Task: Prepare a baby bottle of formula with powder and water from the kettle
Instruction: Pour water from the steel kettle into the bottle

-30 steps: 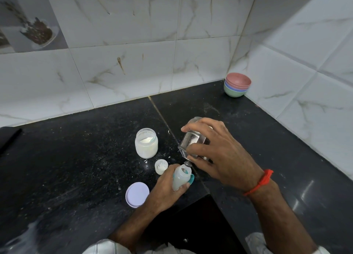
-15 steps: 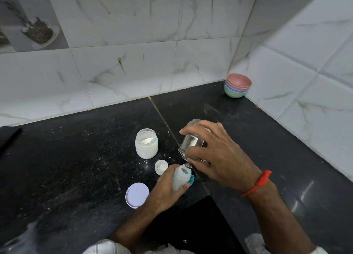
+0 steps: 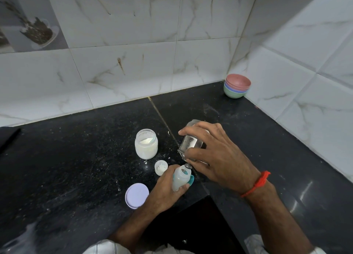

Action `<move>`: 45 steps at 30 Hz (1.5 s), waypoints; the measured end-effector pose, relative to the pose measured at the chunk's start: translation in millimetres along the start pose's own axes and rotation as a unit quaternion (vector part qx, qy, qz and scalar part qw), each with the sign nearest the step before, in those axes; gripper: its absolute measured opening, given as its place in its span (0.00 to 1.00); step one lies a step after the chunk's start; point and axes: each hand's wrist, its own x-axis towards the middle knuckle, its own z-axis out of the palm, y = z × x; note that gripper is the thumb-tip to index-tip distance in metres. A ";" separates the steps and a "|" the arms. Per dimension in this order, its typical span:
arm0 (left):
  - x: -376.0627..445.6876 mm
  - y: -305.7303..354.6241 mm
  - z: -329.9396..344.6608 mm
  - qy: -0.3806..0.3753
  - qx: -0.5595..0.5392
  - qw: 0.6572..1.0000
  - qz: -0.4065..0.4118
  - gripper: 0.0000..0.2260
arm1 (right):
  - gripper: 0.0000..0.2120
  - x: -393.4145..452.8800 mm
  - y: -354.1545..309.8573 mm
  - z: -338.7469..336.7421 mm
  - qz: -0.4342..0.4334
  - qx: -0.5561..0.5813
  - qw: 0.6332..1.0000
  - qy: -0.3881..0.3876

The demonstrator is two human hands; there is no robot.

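Observation:
My left hand (image 3: pixel 166 191) grips a small translucent baby bottle (image 3: pixel 180 179) with a teal base, upright on the black counter (image 3: pixel 76 167). My right hand (image 3: pixel 219 158) holds a shiny steel vessel (image 3: pixel 191 143) tilted down, its spout touching the bottle's open mouth. A stream cannot be made out. An open glass jar (image 3: pixel 146 143) of white powder stands just left of the vessel. A small white cap (image 3: pixel 161 167) with powder in it lies between the jar and the bottle.
A round lilac lid (image 3: pixel 137 195) lies flat on the counter near my left wrist. Stacked pink, blue and green bowls (image 3: pixel 237 85) sit in the far right corner. Marble-tiled walls (image 3: pixel 286 72) close the back and right. White powder specks dot the counter.
The steel vessel and both hands stay nearly where they were; the vessel has dipped very slightly lower toward the bottle's mouth.

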 end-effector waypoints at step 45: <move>0.1 -7.1 3.8 0.005 0.021 1.000 -0.013 0.25 | 0.03 -3.5 -2.5 -5.3 -0.007 0.009 1.000 0.008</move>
